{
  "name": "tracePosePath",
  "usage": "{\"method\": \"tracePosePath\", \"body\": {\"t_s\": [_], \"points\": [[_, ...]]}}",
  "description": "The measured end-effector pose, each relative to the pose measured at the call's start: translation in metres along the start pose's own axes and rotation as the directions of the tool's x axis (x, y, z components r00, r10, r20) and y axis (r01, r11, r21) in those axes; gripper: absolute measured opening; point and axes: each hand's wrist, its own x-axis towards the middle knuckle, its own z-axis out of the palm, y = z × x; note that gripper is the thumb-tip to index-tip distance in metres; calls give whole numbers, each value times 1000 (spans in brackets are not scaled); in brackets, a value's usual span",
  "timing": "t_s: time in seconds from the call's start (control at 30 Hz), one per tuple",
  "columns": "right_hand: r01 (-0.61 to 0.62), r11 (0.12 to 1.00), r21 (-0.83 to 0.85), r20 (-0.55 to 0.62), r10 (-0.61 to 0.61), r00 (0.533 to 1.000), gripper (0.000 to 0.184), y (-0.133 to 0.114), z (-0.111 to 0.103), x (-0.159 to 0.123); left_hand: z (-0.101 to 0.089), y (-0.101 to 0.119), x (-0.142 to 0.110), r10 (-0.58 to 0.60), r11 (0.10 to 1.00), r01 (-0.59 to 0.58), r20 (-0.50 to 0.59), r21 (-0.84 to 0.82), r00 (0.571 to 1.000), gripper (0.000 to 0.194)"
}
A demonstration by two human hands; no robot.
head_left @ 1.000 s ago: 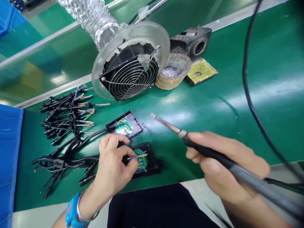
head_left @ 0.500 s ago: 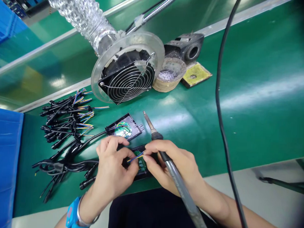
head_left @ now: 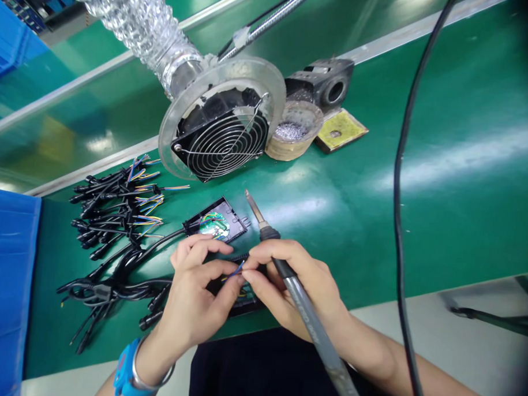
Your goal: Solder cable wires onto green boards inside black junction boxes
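My left hand (head_left: 195, 296) pinches the thin coloured wires (head_left: 235, 272) of a black cable over a black housing with a green circuit board (head_left: 243, 301), mostly hidden under my fingers. My right hand (head_left: 291, 288) holds a soldering iron (head_left: 283, 268) tucked along the hand, tip pointing up and away, while its fingertips also pinch the same wires. A second open black housing with a round green board (head_left: 215, 222) lies just beyond my hands.
A fume extraction fan (head_left: 223, 133) on a silver hose stands behind. Beside it are a solder-dross pot (head_left: 292, 132), a black iron stand (head_left: 324, 84) and a yellow sponge (head_left: 339, 130). Several black cables (head_left: 116, 204) lie left; blue bin (head_left: 5, 287) far left. The iron's cord (head_left: 402, 197) hangs right.
My right hand came in from the right with the soldering iron and joined my left hand at the wires. Both hands now pinch the wires closer together.
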Motion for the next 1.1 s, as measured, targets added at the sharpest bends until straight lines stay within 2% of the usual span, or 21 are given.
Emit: {"method": "tracePosePath", "body": {"t_s": [0.3, 0.5, 0.63, 0.73, 0.8, 0.9, 1.0, 1.1], "points": [[32, 999, 38, 65, -34, 997, 24, 10, -4, 4, 0, -10, -3, 10, 994, -13, -33, -104, 999, 8], [71, 997, 2, 126, -71, 989, 27, 12, -7, 6, -1, -10, -2, -2, 989, -5, -50, -148, 999, 8], [149, 987, -66, 222, -131, 966, 24, 15, -5, 9, 5, -6, 0, 12, 1000, -15, -118, -22, 993, 9], [191, 977, -92, 161, -175, 971, 23, 15, -8, 10, 12, -4, 2, 60, 991, -36, -187, 131, 981, 11], [197, 976, -90, 72, -191, 979, 24, 14, -14, 9, 15, -3, 2, 73, 985, -39, -198, 171, 977, 11], [171, 979, -114, 21, -170, 985, 31, 7, -32, 7, 17, -3, 2, 59, 984, -23, -206, 175, 977, 11], [149, 980, -129, 5, -150, 989, 35, -4, -57, 1, 17, -2, 2, 51, 985, -17, -192, 173, 980, 10], [84, 991, -104, 61, -78, 995, 31, -18, -79, -3, 16, -2, 2, 39, 986, -13, -154, 163, 987, 10]]}}
